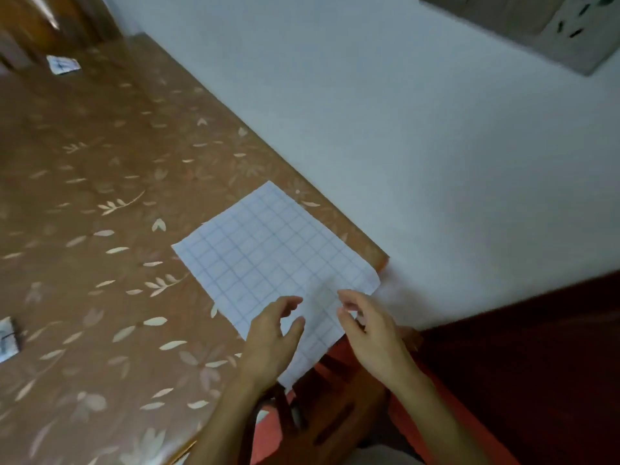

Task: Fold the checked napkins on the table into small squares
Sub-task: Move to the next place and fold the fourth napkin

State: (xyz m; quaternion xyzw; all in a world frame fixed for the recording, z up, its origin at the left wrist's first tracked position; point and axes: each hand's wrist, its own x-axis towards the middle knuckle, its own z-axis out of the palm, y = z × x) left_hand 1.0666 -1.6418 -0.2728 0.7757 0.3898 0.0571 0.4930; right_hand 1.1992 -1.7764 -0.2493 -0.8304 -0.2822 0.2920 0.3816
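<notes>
A white napkin with a thin blue check [268,250] lies spread flat at the table's right corner, its near corner hanging over the edge. My left hand [271,333] hovers over the napkin's near part with curled, parted fingers and holds nothing. My right hand [365,327] is just to the right, fingers loosely bent above the napkin's near right edge, where the cloth is slightly raised and creased; I cannot tell whether the fingertips touch it.
The table [100,229] wears a brown cloth with pale leaf prints. A small folded square [63,64] lies at the far left, another [6,340] at the left edge. A pale wall [402,129] runs along the table's right side. A wooden chair [335,414] stands below.
</notes>
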